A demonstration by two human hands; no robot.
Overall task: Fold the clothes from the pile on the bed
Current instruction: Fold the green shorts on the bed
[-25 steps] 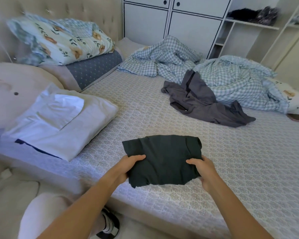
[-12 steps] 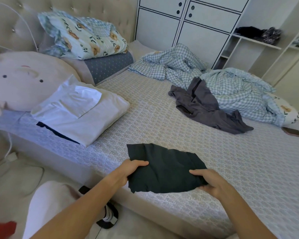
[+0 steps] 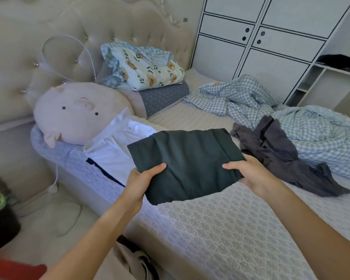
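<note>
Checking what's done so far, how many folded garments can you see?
2: a dark green garment held between the left hand and right hand, and a white garment lying beside the pig pillow. More may be hidden beneath it.

Both forearms are bare, with no sleeves visible. The left hand [image 3: 138,183] and right hand [image 3: 255,176] carry no gloves, rings or watch (wrists included). Light trousers [image 3: 127,257] cover one leg.

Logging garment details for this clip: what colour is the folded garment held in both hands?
The folded garment is a plain dark green, clearest in the head view.
</note>
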